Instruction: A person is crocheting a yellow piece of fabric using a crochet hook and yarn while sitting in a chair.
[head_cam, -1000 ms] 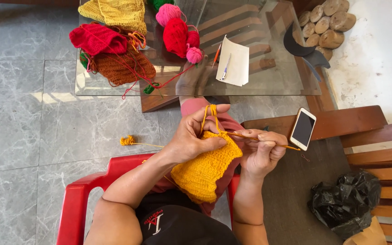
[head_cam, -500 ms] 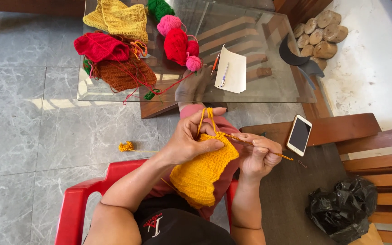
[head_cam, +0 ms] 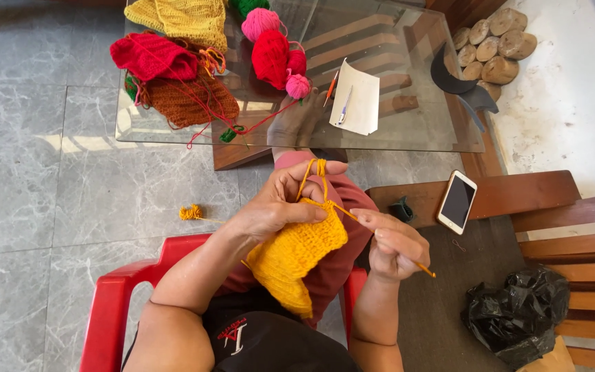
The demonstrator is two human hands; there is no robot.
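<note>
Your left hand [head_cam: 280,203] is closed on the top edge of the yellow knitted piece [head_cam: 290,258], with a loop of yellow yarn [head_cam: 317,176] passing over the fingers. The piece is thick and ribbed, and it hangs over your lap, above the red plastic chair [head_cam: 115,303]. Your right hand [head_cam: 397,244] has its fingers closed around a thin orange hook [head_cam: 387,240]; its tip meets the piece's upper edge, just beside your left thumb. In front of you stands a glass table [head_cam: 421,131] with a straight, clear edge. On it you have five woolly pieces: one yellow [head_cam: 180,21], one red [head_cam: 153,58], one brown [head_cam: 191,100], one red hat [head_cam: 270,58] and a green one [head_cam: 249,5] at the top edge. There are also two pink pompoms [head_cam: 259,22], one sheet of white paper [head_cam: 356,96] and two pens [head_cam: 344,105]. One small yellow scrap of yarn [head_cam: 191,212] lies on the grey stone floor, which is open at your left. At your right, a wooden bench [head_cam: 518,193] is near your elbow; one phone [head_cam: 457,202] and one black plastic bag [head_cam: 518,313] are there.
</note>
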